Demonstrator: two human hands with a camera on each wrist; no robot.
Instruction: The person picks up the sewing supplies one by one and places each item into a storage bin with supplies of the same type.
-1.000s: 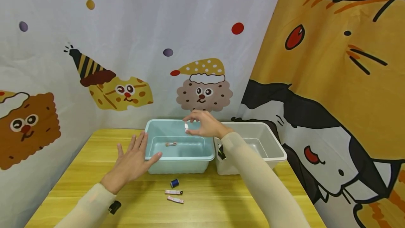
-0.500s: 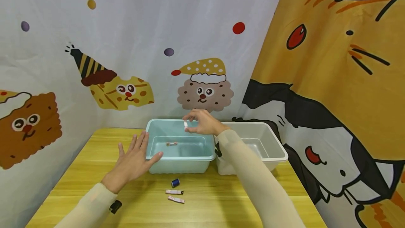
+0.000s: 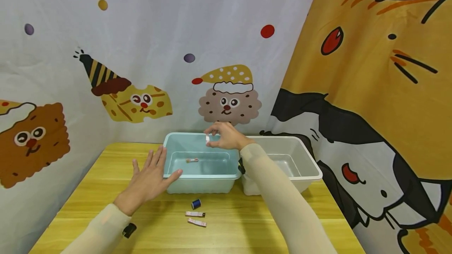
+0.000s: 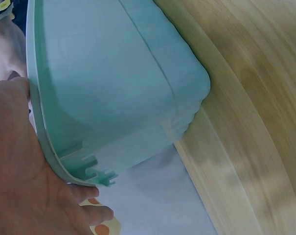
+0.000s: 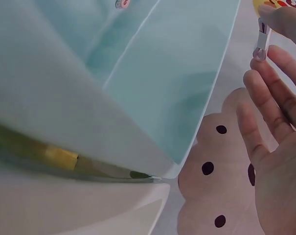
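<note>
My right hand (image 3: pixel 229 136) pinches a small thread skein (image 5: pixel 262 40) between thumb and fingertips, held upright above the blue-green bin (image 3: pixel 203 176). A white band wraps the skein's middle, and darker loops show at its end. Spread nearly straight, my left hand (image 3: pixel 144 179) rests against the bin's left rim; two fingers show past the rim in the left wrist view. Inside the bin lies another small banded bundle (image 3: pixel 192 160). In front of it on the table are a blue thread spool (image 3: pixel 195 204) and two whitish folded strips with reddish marks, like tape measures (image 3: pixel 195 214).
A light grey bin (image 3: pixel 307 177) stands right beside the blue-green one, partly behind my right forearm. Both sit on a yellow wood-grain table (image 3: pixel 88 191). A printed cartoon curtain (image 3: pixel 148 19) hangs close behind the bins.
My right hand stays nearly in place over the bin, still pinching the skein. My left hand keeps to the rim. The head view shifts very slightly.
</note>
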